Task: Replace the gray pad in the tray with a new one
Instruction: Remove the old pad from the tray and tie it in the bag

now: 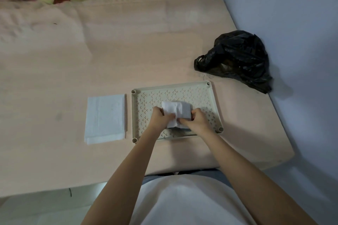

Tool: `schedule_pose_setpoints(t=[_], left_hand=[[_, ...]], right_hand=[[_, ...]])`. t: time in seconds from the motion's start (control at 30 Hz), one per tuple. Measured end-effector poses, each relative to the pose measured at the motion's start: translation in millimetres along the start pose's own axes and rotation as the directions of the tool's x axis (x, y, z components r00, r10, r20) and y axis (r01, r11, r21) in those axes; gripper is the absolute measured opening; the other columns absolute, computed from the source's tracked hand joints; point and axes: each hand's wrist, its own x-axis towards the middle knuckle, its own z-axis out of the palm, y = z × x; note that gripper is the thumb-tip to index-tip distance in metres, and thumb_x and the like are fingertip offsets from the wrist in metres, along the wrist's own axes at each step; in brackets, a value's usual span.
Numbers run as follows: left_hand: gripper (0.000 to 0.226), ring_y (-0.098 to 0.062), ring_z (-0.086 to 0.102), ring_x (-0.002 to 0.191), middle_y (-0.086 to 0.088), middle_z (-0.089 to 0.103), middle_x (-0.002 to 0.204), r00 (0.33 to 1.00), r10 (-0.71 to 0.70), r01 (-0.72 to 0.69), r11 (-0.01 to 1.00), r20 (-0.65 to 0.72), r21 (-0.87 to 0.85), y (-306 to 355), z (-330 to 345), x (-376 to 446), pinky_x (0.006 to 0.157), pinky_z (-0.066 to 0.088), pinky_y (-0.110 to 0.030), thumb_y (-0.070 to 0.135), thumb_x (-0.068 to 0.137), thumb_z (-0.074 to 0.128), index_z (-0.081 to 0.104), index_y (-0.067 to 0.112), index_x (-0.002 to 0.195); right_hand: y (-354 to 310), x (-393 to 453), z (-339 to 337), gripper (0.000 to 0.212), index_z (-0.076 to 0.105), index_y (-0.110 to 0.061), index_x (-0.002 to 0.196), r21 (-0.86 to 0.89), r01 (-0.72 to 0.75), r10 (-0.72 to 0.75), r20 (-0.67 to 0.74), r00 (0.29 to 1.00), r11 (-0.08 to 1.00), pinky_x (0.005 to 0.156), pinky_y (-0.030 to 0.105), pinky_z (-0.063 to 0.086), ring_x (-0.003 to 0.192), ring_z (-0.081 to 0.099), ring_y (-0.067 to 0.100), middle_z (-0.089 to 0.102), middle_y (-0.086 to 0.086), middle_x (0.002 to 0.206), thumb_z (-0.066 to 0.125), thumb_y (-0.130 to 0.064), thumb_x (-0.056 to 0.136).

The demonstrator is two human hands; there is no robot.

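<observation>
A cream perforated tray (201,91) lies on the pink mattress in front of me. Over its middle sits a folded pad (178,110), white on its left part and gray on its right. My left hand (161,118) grips the pad's white left side. My right hand (196,119) grips its gray right side. Both hands hold the bundle just above the tray floor. A flat white folded pad (105,118) lies on the mattress left of the tray, untouched.
A crumpled black plastic bag (239,60) sits at the mattress's right edge, behind the tray, near the blue wall. The mattress edge (73,184) runs close to my body. Bedding and clutter lie at the far left.
</observation>
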Motion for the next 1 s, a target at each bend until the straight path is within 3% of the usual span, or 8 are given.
schedule_pose_setpoints(t=[0.1,0.23,0.37,0.5,0.67,0.8,0.93,1.0], left_hand=[[0.044,-0.024,0.062,0.089,-0.009,0.056,0.103,0.998,-0.016,0.022,0.995,0.061,-0.096,5.1,-5.5,-0.6,0.064,0.056,-0.032,0.005,0.082,0.067,0.042,0.004,0.117],[0.043,-0.026,0.066,0.085,-0.010,0.065,0.101,0.981,0.047,0.007,0.960,0.188,-0.279,10.6,-16.4,1.1,0.064,0.056,-0.032,-0.003,0.081,0.065,0.052,0.002,0.122],[0.039,-0.024,0.067,0.086,-0.010,0.067,0.104,0.967,0.078,0.010,0.940,0.243,-0.341,19.0,-21.1,3.2,0.064,0.056,-0.030,0.002,0.082,0.067,0.055,0.008,0.120],[0.047,-0.024,0.066,0.100,-0.010,0.065,0.115,0.928,0.056,0.031,0.974,0.367,-0.226,26.3,-19.5,3.6,0.077,0.057,-0.034,0.024,0.085,0.069,0.050,0.012,0.126],[0.056,-0.026,0.066,0.102,-0.011,0.066,0.115,0.877,0.111,-0.078,0.993,0.467,-0.089,40.5,-13.5,9.3,0.086,0.056,-0.040,0.010,0.077,0.075,0.050,0.012,0.128],[0.058,-0.025,0.066,0.101,-0.010,0.067,0.114,0.858,0.124,-0.100,0.992,0.499,-0.075,54.0,-3.8,13.5,0.082,0.057,-0.037,0.007,0.076,0.076,0.051,0.012,0.128],[0.060,-0.022,0.066,0.105,-0.007,0.064,0.120,0.784,0.111,-0.089,0.994,0.611,-0.067,68.7,14.2,15.0,0.084,0.056,-0.036,0.013,0.077,0.076,0.050,0.014,0.130],[0.059,-0.023,0.068,0.099,-0.010,0.065,0.118,0.781,0.102,-0.104,0.994,0.616,-0.034,76.8,24.2,16.1,0.081,0.058,-0.035,0.013,0.077,0.076,0.049,0.011,0.129]], right_hand=[[-2.1,-1.7,-7.7,0.040,0.052,-0.025,0.089,0.142,0.034,-0.034,-0.001,0.999,0.989,0.061,0.024,0.051,0.077,0.057,0.002,0.062,-0.009,0.091,0.082,-0.039,0.066],[-6.9,-6.9,-22.9,0.047,0.053,-0.025,0.109,0.348,-0.018,-0.014,0.090,0.996,0.937,0.055,0.015,0.050,0.084,0.060,0.003,0.061,-0.015,0.097,0.079,-0.038,0.071],[-4.3,-3.9,-31.4,0.046,0.060,-0.013,0.121,0.536,-0.100,-0.027,0.224,0.974,0.838,0.087,0.039,0.056,0.100,0.066,0.019,0.070,0.002,0.109,0.075,-0.026,0.079],[-6.8,-0.7,-34.2,0.039,0.063,-0.011,0.114,0.548,-0.066,-0.008,0.131,0.991,0.834,0.086,0.039,0.055,0.093,0.068,0.020,0.072,0.002,0.100,0.075,-0.023,0.078],[-5.8,-1.7,-46.2,0.034,0.064,-0.007,0.110,0.631,-0.082,0.038,0.083,0.996,0.772,0.073,0.030,0.057,0.083,0.068,0.017,0.072,0.002,0.090,0.073,-0.017,0.080],[-4.0,-4.3,-56.7,0.037,0.062,-0.007,0.116,0.647,-0.074,0.067,0.035,0.997,0.759,0.088,0.040,0.054,0.097,0.066,0.026,0.070,0.010,0.106,0.072,-0.018,0.082],[1.8,-5.9,-72.0,0.035,0.062,-0.006,0.115,0.688,-0.069,0.112,-0.017,0.994,0.723,0.080,0.033,0.054,0.091,0.066,0.022,0.069,0.007,0.100,0.070,-0.019,0.083],[4.6,-6.3,-79.5,0.035,0.061,-0.005,0.116,0.717,-0.062,0.135,-0.045,0.990,0.695,0.082,0.036,0.054,0.092,0.065,0.024,0.068,0.010,0.102,0.069,-0.017,0.084]])
